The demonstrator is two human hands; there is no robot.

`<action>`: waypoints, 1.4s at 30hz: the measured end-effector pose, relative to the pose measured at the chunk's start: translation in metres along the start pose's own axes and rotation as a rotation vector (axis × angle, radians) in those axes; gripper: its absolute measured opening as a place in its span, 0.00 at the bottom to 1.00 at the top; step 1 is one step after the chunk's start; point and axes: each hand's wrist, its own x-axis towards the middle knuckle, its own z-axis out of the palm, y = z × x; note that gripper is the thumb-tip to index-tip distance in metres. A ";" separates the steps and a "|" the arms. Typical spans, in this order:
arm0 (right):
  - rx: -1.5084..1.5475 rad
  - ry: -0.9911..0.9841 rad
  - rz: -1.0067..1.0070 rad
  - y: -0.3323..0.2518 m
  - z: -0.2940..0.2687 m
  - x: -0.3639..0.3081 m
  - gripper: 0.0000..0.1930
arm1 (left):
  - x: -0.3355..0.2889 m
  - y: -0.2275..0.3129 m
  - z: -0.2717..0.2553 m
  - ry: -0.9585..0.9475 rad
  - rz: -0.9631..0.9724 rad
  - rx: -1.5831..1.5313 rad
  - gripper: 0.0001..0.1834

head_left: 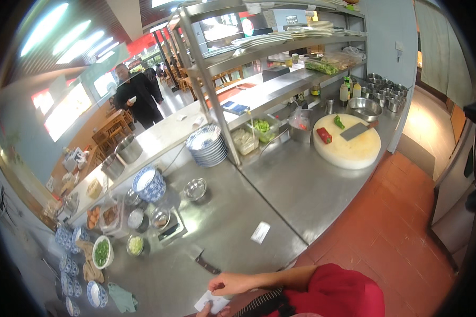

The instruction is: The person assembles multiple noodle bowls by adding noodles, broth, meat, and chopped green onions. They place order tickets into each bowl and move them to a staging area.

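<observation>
At the lower edge, my left hand (pixel 210 310) grips a small white card (pixel 205 299), its thumb lying on the face. My right hand (pixel 226 284) is closed with curled fingers just over the card's upper edge; whether it pinches the card or something small is hidden. A small knife (pixel 208 266) with a dark handle lies on the steel counter (pixel 238 222) beyond my hands. Farther right on the counter, another white card (pixel 260 232) lies flat.
At left stand a white bowl of chopped greens (pixel 102 251), a kitchen scale (pixel 172 230) and blue-patterned bowls (pixel 149 184). Back right, a round cutting board (pixel 349 148) holds a cleaver (pixel 356 130) and peppers. A steel shelf (pixel 280 50) rises behind; a person (pixel 137 95) stands beyond.
</observation>
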 end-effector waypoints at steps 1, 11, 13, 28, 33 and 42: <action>-0.031 0.004 -0.011 -0.004 -0.031 -0.012 0.10 | 0.012 -0.006 0.028 0.004 -0.031 -0.002 0.25; -0.022 0.086 -0.009 -0.012 -0.198 -0.093 0.11 | 0.082 0.000 0.189 0.210 0.121 0.767 0.23; -0.023 0.058 0.080 -0.013 -0.211 -0.097 0.10 | 0.083 0.002 0.223 0.167 0.193 0.744 0.21; -0.271 0.020 -0.023 -0.026 -0.073 -0.021 0.09 | 0.015 0.010 0.096 0.049 0.360 0.394 0.15; -0.264 0.053 0.005 0.000 0.054 0.035 0.09 | -0.048 0.003 -0.041 0.200 0.496 0.216 0.15; -0.376 0.006 0.236 0.104 0.204 0.094 0.11 | -0.110 -0.003 -0.237 0.545 0.450 -0.110 0.17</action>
